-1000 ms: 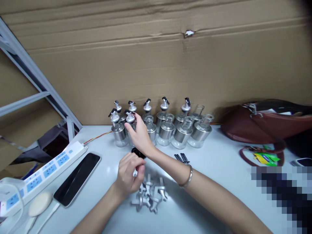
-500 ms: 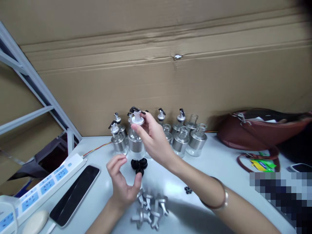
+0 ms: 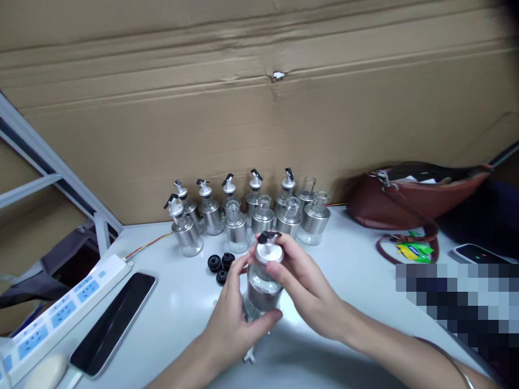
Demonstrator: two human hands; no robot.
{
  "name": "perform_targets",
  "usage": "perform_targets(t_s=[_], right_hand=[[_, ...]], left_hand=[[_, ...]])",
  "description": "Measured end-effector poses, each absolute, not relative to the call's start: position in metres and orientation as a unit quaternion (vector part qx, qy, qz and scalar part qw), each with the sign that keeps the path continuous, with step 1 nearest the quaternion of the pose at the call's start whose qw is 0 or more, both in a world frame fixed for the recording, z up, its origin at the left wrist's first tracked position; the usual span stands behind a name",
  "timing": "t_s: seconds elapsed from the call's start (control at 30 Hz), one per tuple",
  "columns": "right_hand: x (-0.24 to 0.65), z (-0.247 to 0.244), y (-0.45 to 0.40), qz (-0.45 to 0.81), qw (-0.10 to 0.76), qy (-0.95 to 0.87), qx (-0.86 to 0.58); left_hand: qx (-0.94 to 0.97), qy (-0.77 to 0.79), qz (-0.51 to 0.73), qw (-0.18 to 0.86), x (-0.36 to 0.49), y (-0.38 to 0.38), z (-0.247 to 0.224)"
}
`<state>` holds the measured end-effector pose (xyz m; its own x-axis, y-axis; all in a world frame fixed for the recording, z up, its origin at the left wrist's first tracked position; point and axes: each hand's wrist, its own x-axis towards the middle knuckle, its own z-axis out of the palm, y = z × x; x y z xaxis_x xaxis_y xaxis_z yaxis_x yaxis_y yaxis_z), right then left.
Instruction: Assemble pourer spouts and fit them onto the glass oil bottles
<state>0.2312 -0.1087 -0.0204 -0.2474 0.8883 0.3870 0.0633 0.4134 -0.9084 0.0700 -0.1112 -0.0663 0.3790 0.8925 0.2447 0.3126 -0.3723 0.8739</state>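
Both my hands hold a glass oil bottle (image 3: 263, 290) with a metal band, standing nearly upright above the table's near part. My left hand (image 3: 237, 319) wraps round its body, with the thumb across the front. My right hand (image 3: 302, 283) grips its silver pour spout (image 3: 270, 253), which has a black flip lid. Below the bottle, part of a loose metal spout piece (image 3: 249, 355) shows; the other pieces are hidden. Three black stoppers (image 3: 214, 263) lie to the left. Behind stand several like bottles, some with spouts (image 3: 186, 233), others with bare necks (image 3: 236, 232).
A white power strip (image 3: 60, 319), a phone (image 3: 113, 324) and a cream oval object (image 3: 46, 371) lie at the left. On the right sit a brown bag (image 3: 409, 202) and green-yellow packets (image 3: 416, 251). A cardboard wall (image 3: 227, 129) closes the back.
My right hand has brought the spouted bottle from the row toward me. My left hand, open and apart before, is now round its body. The camera view has shifted slightly.
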Motion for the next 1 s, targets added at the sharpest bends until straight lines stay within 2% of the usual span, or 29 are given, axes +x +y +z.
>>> perform_targets(t_s=[0.23,0.5,0.8,0.87,1.0], right_hand=[[0.242,-0.023,-0.102,0.396,0.551,-0.66,-0.321],[0.25,-0.022,-0.094,0.447,0.607,-0.585,-0.301],[0.241,-0.038,-0.101,0.45,0.571,-0.611,-0.314],[0.239,-0.04,-0.104,0.439,0.56,-0.627,-0.316],[0.237,-0.043,-0.108,0.401,0.546,-0.659,-0.326]], left_hand=[[0.751,0.34,0.318,0.468,0.086,-0.086,-0.04],[0.778,0.374,0.145,0.483,0.078,-0.07,-0.057],[0.797,0.4,-0.071,0.447,0.059,-0.059,-0.04],[0.802,0.383,-0.053,0.454,0.058,-0.059,-0.037],[0.758,0.36,0.141,0.526,0.07,-0.068,-0.037]])
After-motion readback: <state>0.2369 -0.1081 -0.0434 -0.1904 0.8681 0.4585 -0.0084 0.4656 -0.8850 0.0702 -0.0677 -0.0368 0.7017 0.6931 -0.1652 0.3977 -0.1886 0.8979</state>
